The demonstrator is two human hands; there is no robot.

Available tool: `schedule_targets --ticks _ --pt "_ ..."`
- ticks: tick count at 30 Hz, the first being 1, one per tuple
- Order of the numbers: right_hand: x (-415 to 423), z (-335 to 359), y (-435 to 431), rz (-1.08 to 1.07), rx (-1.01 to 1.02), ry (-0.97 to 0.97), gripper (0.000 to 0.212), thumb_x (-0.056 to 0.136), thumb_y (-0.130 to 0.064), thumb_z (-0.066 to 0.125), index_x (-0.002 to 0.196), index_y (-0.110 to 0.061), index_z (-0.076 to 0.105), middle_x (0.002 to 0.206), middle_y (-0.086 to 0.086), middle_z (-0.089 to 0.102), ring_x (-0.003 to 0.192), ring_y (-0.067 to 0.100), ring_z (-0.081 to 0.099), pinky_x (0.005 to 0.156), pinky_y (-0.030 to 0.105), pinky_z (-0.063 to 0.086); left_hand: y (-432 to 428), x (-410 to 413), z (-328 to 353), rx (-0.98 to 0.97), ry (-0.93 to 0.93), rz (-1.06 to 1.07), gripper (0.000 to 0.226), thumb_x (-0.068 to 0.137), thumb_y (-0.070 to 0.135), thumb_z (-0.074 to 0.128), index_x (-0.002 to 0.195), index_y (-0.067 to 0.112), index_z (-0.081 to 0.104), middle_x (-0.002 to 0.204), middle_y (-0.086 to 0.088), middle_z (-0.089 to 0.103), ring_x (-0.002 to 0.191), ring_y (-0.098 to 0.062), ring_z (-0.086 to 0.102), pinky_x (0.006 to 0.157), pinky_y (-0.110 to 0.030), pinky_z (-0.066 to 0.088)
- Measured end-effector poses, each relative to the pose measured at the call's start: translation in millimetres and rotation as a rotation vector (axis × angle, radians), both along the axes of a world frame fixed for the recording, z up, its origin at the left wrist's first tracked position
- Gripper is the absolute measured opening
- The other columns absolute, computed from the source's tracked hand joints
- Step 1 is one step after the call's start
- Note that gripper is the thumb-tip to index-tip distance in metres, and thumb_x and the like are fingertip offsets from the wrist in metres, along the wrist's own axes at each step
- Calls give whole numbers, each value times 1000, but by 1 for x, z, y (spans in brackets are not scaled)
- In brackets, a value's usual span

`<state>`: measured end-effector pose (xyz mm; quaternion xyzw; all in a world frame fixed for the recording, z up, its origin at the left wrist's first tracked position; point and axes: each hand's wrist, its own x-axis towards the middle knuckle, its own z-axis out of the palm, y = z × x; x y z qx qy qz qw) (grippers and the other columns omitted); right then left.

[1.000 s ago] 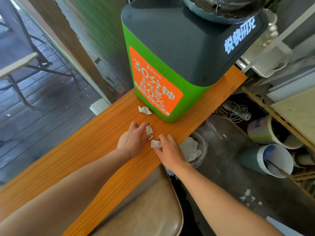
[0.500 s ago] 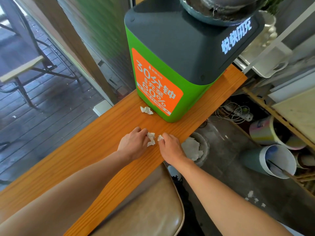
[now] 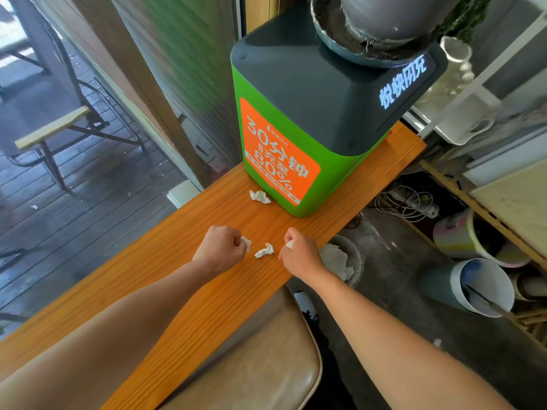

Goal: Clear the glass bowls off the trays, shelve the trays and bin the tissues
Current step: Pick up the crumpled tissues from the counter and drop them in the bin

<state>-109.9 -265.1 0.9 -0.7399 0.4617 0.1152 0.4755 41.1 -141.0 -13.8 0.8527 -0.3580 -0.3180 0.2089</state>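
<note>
Four small crumpled white tissue scraps counted at the orange wooden counter (image 3: pixel 165 255). All are placed against the green-and-black box with the orange label (image 3: pixel 296 137), which stands at the counter's far end.

- Left hand (image 3: pixel 220 250): in front of the box, fingers curled tight, holding the left scrap (image 3: pixel 246 242) at the fingertips.
- Right hand (image 3: pixel 300 254): also in front of the box, nearer the counter's open edge. Fingers are curled and pinch the right scrap (image 3: pixel 289 245); only a corner shows.
- Loose scrap (image 3: pixel 264 250): lies on the wood between the two hands, touched by neither.
- Far scrap (image 3: pixel 260 196): sits just beside the box's base, well apart from both hands.
- Round grey bin (image 3: pixel 355 250): on the floor below the counter edge, in front of the box, with white tissue in it.
- No trays or glass bowls in view.

Risks, as judged:
- Both hands are occupied, so reaching for the loose scrap could squeeze out a held one.
- The bin is partly tucked under the counter, so light paper let go from counter height may drift onto the floor.
- The far scrap hugs the box and could be overlooked.
</note>
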Motion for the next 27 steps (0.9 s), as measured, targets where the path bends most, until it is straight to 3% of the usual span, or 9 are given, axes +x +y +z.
schedule_targets --ticks 3,6,10,13,15,18,22,25,27 --pt "2 4 4 25 26 1 23 89 0 39 76 -19 43 80 5 49 68 20 44 53 35 36 2 2 3 1 3 -47 29 81 3 54 61 22 43 56 6 48 52 -13 44 46 -23 31" --pt "4 8 8 57 51 -5 24 91 -5 36 77 -14 53 81 7 58 66 18 47 53 31 37 1 3 6 47 31 -144 26 86 3 48 89 27 58 77 10 58 69 -13 58 52 -23 39" --pt "6 14 13 112 60 -29 29 94 -16 40 71 -3 51 73 13 54 65 18 40 60 35 33 0 7 12 132 106 -215 37 79 3 41 60 26 63 77 5 66 74 -16 60 58 -27 47" --pt "9 19 16 129 50 -11 37 96 -28 43 61 -15 42 66 4 46 63 18 40 59 37 32 1 8 18 132 146 -135 36 81 6 41 57 23 61 69 11 61 68 -9 56 55 -23 41" --pt "10 21 18 140 24 16 42 100 -34 42 61 -18 41 65 1 47 63 17 42 58 37 34 0 11 23 123 187 -94 44 82 7 42 44 24 56 50 16 52 54 -7 47 48 -21 35" --pt "19 23 26 114 24 -33 35 100 -41 47 69 -24 45 72 -3 52 66 14 47 54 27 35 -3 14 26 109 259 16 46 81 7 44 38 20 52 39 12 45 44 -8 39 39 -18 31" --pt "41 16 37 59 70 -51 20 103 -31 44 85 -25 48 82 -2 56 68 10 48 53 26 35 -8 14 20 77 187 158 32 94 12 44 67 20 58 66 4 59 59 -13 52 48 -25 37" --pt "39 7 37 -7 -11 7 16 105 -28 40 95 -20 50 91 2 59 76 15 54 58 27 40 -4 11 13 129 112 41 6 94 21 54 90 22 58 85 3 59 75 -14 56 55 -23 39" --pt "30 2 34 -52 -50 33 17 106 -28 38 98 -19 50 93 3 60 80 17 56 60 28 42 2 9 9 142 79 -90 6 92 30 59 96 27 54 89 5 56 81 -14 54 58 -23 38"
